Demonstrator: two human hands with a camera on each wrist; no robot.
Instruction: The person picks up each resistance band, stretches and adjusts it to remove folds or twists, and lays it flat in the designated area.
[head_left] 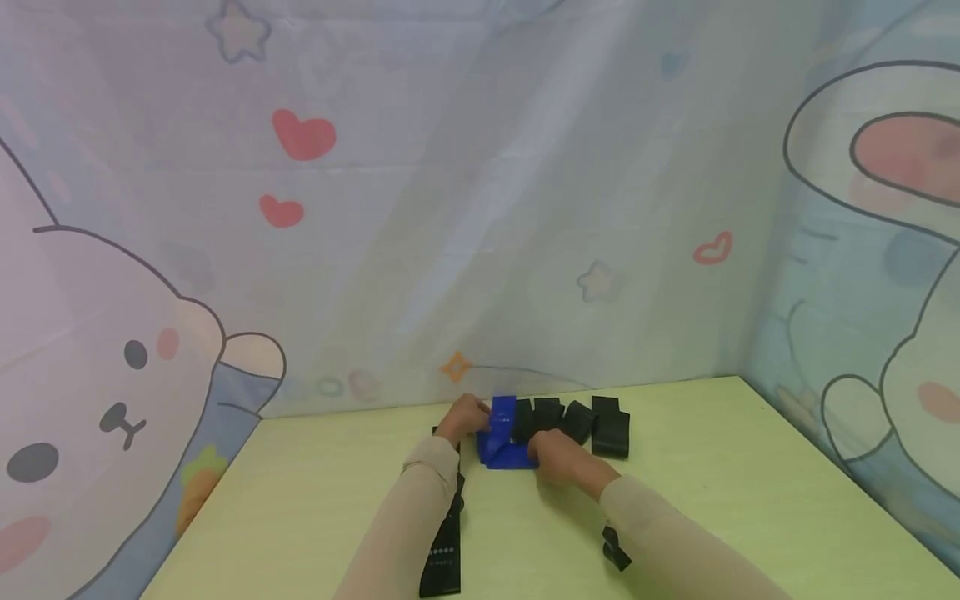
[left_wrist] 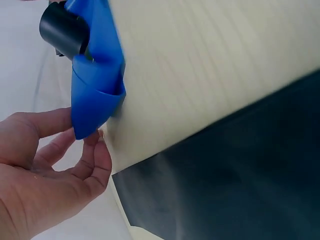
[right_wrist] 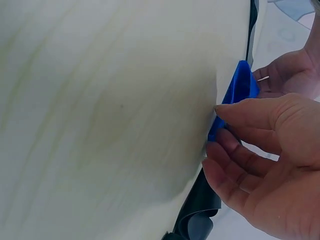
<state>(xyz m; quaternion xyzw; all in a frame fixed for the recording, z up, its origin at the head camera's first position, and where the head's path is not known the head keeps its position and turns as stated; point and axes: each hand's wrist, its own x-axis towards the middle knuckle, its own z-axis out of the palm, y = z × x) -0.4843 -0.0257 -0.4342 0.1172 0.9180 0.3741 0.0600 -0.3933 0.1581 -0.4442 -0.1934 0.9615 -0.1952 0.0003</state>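
1. Nearest, a flat, smooth black strip (head_left: pixel 444 571) runs lengthwise up the pale surface (head_left: pixel 300 517), partly hidden by the left sleeve (head_left: pixel 397 525); a small curled black piece (head_left: pixel 615 547) lies beside the right sleeve (head_left: pixel 675 533).
2. Near the far edge, a glossy, folded blue strip (head_left: pixel 500 440) lies between the hands, fingers nearly closed: the left hand (head_left: pixel 463 418) pinches its left end, the right hand (head_left: pixel 558 457) its near right part.
3. Smooth black rolls (head_left: pixel 577 423) line the far edge to its right.
4. Behind hangs wrinkled, printed cloth (head_left: pixel 480 208).
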